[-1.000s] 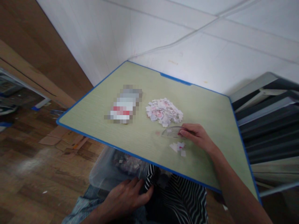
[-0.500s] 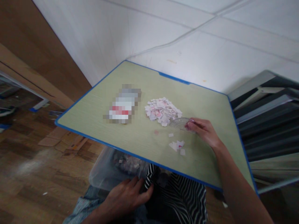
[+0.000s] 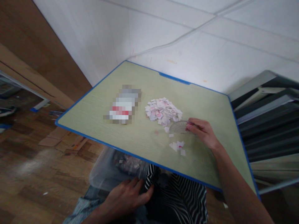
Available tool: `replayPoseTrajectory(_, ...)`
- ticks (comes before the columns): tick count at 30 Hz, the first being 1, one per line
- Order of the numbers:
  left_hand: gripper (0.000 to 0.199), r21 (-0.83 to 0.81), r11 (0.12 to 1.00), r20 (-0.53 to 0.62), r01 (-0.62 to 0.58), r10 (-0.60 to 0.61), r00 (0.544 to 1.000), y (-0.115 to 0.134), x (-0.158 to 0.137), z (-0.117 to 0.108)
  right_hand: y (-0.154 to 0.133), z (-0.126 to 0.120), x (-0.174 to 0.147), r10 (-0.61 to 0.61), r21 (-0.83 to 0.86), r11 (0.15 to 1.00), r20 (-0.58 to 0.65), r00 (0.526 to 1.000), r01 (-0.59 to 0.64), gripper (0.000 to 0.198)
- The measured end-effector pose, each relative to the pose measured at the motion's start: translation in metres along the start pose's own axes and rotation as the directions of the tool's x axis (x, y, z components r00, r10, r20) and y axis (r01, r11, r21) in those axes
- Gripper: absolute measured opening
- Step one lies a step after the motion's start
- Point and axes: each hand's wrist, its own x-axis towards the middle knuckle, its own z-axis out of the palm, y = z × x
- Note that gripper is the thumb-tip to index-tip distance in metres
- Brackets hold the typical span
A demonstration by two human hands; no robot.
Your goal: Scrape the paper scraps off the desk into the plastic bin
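Observation:
A clear plastic protractor (image 3: 178, 126) is pinched between the thumb and fingers of my right hand (image 3: 202, 132), low over the green tabletop (image 3: 112, 135). Its curved edge lies just in front of a heap of small white and pink paper pieces (image 3: 163, 110). A few loose paper scraps (image 3: 177, 146) lie nearer to me. Below the table's front edge, my left hand (image 3: 128, 193) rests on my lap, thumb apart from the fingers, beside striped cloth (image 3: 184, 193). It appears to hold nothing.
A pixelated flat packet or card (image 3: 123, 105) lies left on the tabletop. Under the front edge stands a clear plastic bin (image 3: 99, 172) with small bagged bits inside. A white wall with a cable (image 3: 173, 42) rises behind. Dark folded panels (image 3: 268, 118) lean at right.
My right hand has drawn the protractor slightly towards me, away from the heap. A few paper pieces at the heap's near edge have shifted with it. My left hand stays put.

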Motion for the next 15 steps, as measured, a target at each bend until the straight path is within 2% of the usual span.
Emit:
replayPoseTrajectory(3, 0.049, 0.012, 1.000, -0.016, -0.003, 0.003, 1.000, 0.000, 0.000, 0.002, -0.001, -0.001, 0.000, -0.010, 0.016, 1.000, -0.068, 0.998, 0.011, 0.023)
replayPoseTrajectory(7, 0.050, 0.013, 1.000, -0.016, -0.005, 0.005, 1.000, 0.001, 0.000, 0.001, -0.002, -0.003, -0.001, -0.019, 0.027, 0.999, 0.000, 1.000, 0.019, 0.025)
replayPoseTrajectory(12, 0.049, 0.010, 1.000, -0.041, -0.003, 0.004, 0.999, 0.001, 0.001, -0.002, -0.001, -0.008, -0.003, 0.011, 0.052, 0.999, -0.072, 0.997, -0.007, 0.023)
replayPoseTrajectory(15, 0.049, 0.006, 1.000, -0.043, -0.001, 0.002, 0.999, 0.000, 0.001, -0.003, -0.001, -0.011, -0.005, 0.035, 0.071, 0.997, -0.059, 0.998, -0.031, 0.022)
